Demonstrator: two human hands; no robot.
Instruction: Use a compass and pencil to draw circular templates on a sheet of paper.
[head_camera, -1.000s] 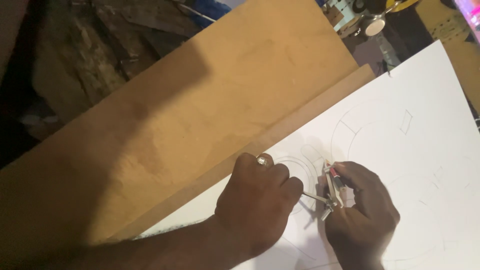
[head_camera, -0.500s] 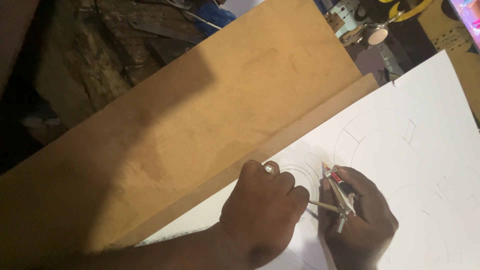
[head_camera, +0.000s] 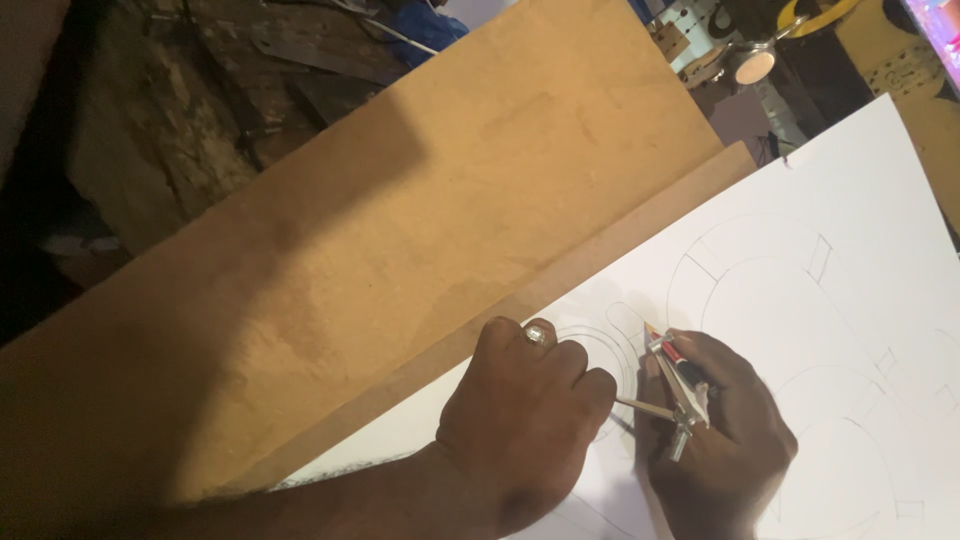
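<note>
A metal compass (head_camera: 682, 395) with a red pencil in one leg stands on a large white sheet of paper (head_camera: 850, 250) marked with pencilled arcs and circles. My right hand (head_camera: 725, 450) is closed around the compass's pencil leg and hinge, with the pencil tip on the paper near small concentric arcs (head_camera: 610, 345). My left hand (head_camera: 520, 425), wearing a ring, is curled in a fist beside it, its fingertips pinching the thin metal needle leg (head_camera: 643, 406). The needle point is hidden under the hands.
The paper lies on a brown fibreboard panel (head_camera: 420, 230) with a second board strip (head_camera: 620, 250) along its edge. Beyond the boards are dark clutter, a blue object (head_camera: 425, 20) and a small round lamp (head_camera: 752, 65). A dark shadow covers the board's left side.
Both hands and the compass have shifted slightly down and to the right over the paper, and the compass's pencil leg now tilts a little more. The grip is unchanged.
</note>
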